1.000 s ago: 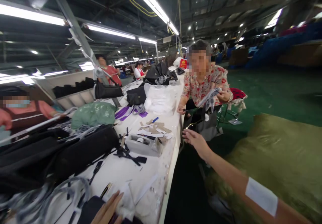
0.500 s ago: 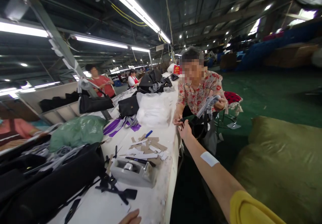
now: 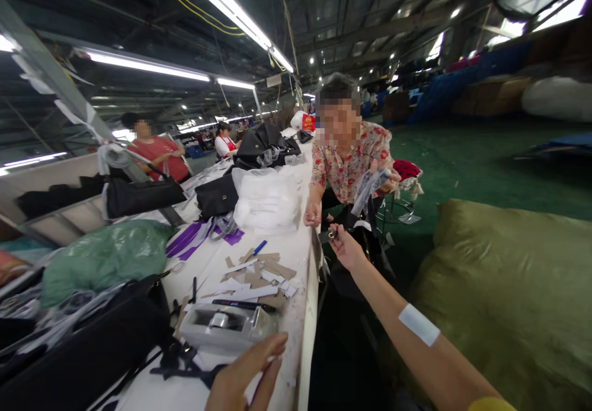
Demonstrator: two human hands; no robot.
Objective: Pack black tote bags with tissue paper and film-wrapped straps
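Note:
My right hand (image 3: 346, 249) is stretched out past the table edge, its fingers pinched on a small black strap (image 3: 324, 236) with a shiny metal fitting. Facing it, a co-worker's hand (image 3: 313, 215) is apart from mine at the table edge. The co-worker's other hand holds clear crumpled plastic (image 3: 370, 188) above a black bag (image 3: 365, 244). My left hand (image 3: 245, 377) hovers low over the near table, fingers extended and apart, holding nothing. Close to it are a grey tape dispenser (image 3: 226, 328) and black straps with metal fittings (image 3: 185, 365).
Cardboard and paper strips (image 3: 261, 275), a blue pen (image 3: 259, 248) and a white plastic-wrapped pack (image 3: 267, 201) lie on the white table (image 3: 296, 312). Black bags (image 3: 92, 349) and a green plastic bag (image 3: 106, 254) are at left. A big olive sack (image 3: 504, 300) stands at right.
My right hand has drawn back from the co-worker's hand with the black strap in it. My left hand has risen further into view. The view has turned slightly right.

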